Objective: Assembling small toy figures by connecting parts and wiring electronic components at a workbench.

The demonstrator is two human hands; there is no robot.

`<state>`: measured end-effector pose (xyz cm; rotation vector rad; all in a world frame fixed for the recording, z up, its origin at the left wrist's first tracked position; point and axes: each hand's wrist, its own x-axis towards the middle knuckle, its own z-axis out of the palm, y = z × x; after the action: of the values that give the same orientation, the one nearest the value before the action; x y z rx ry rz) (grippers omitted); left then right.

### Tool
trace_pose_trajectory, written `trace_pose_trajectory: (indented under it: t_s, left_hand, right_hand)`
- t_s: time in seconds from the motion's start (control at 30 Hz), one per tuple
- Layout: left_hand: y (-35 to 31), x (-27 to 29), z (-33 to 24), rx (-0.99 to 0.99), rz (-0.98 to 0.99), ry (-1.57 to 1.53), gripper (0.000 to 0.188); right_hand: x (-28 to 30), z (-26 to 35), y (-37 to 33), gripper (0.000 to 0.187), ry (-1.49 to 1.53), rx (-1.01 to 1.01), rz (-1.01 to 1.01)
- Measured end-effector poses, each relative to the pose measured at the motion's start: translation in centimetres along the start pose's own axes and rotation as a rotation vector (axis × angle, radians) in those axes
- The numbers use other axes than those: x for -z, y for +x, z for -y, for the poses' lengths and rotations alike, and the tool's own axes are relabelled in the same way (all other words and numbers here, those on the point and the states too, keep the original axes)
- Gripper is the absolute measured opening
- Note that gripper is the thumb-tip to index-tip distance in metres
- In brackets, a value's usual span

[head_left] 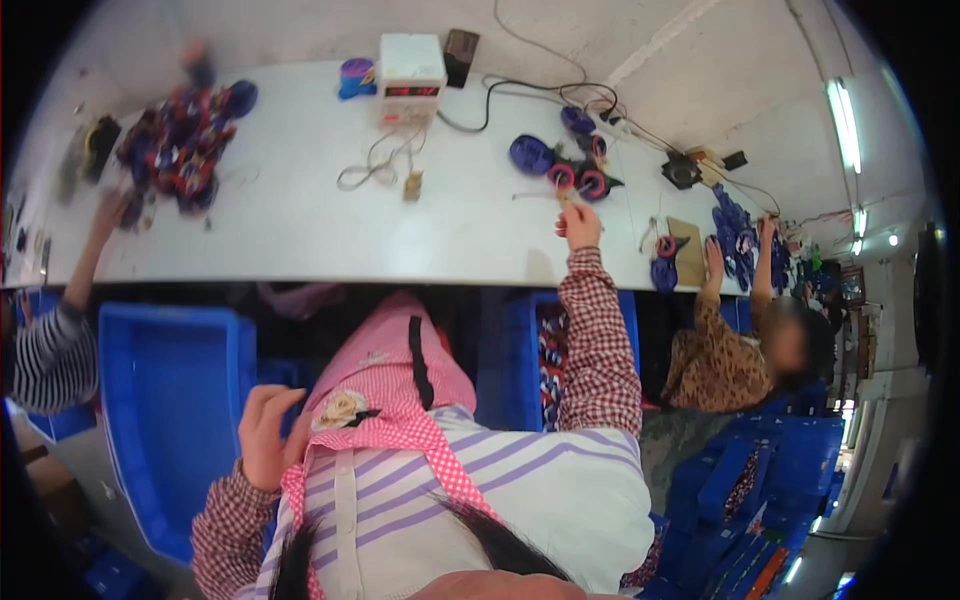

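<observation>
The right hand (580,226) is stretched far out over the smooth white table (300,220), its checked woven sleeve running up from the near edge. A thin, pale stick-like tool (566,198) is pinched in its fingers; the tool's long axis runs away from the hand toward the far side, tilted slightly left, and its tip is seen just beside a cluster of small parts (575,165). The cluster is made up of dark blue oval pieces and pink ring-shaped pieces with a glossy, plastic look, lying right of the table's middle. Whether the tip touches the nearest pink ring cannot be told.

The left hand (265,432) is held low and near, beside a pink gingham apron (395,385) bearing a cream fabric flower. Its fingers are curled loosely, and nothing is seen grasped in them. To its left a deep blue plastic bin (165,400) with smooth walls is found.

At the far middle of the table a boxy white device (410,75) with a red display is set, with thin looped wires (375,165) trailing toward the near side. A heap of blue and red parts (180,140) lies at the far left.
</observation>
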<state>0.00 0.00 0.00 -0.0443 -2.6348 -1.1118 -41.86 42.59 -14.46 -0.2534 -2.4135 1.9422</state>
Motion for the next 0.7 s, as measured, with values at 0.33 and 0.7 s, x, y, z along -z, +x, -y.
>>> trace_pose_trajectory:
  t_s: [0.33,0.7]
  left_hand:
    - [42.8,-25.1,2.3,-0.250,0.585,-0.228,0.025]
    - [53.1,-44.3,5.9,-0.267,0.756,0.204,0.118]
  right_hand:
    - [2.3,2.1,34.7,0.054,-0.963,-0.053,-0.199]
    - [4.2,-2.6,45.8,0.095,-0.862,-0.430,0.204]
